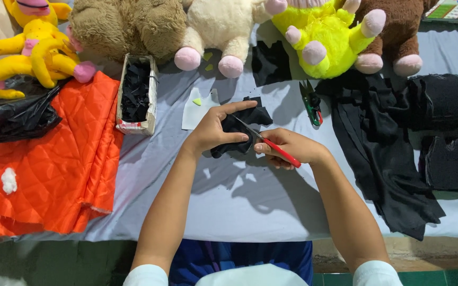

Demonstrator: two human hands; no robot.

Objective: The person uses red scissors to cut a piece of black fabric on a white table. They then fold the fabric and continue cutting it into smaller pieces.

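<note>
Both hands [216, 130] snip black cloth [250, 117] with red scissors [271, 143] mid-table.

Black fabric piece [239, 130], red-handled scissors [274, 145], orange quilted cloth [54, 159].

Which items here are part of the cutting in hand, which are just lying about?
In use:
- left hand holding black fabric piece
- right hand working red-handled scissors

Lying about:
- plush toys
- orange quilted cloth
- box of black scraps
- green snips
- black fabric pile
</note>
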